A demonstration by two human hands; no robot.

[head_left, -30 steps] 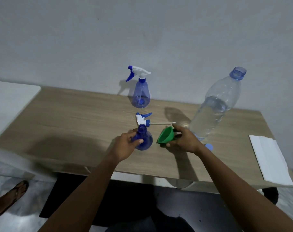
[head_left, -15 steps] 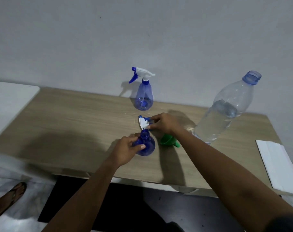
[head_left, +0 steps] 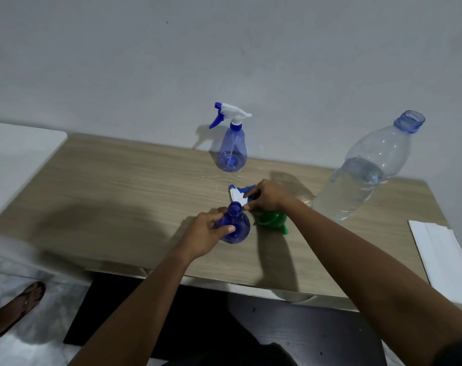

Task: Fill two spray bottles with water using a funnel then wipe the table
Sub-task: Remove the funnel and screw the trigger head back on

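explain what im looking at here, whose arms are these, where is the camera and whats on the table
No machine here: these are a person's two bare arms, filmed by one wide-angle camera worn on their head, looking down at a wooden table. The left hand grips an open spray bottle standing near the front edge. The right hand pinches a loose spray head just behind it. A green funnel lies on its side beside that bottle. Farther back stands a second spray bottle with its head on. To the right are an uncapped water bottle, partly full, and a white folded sheet, cloth or paper.
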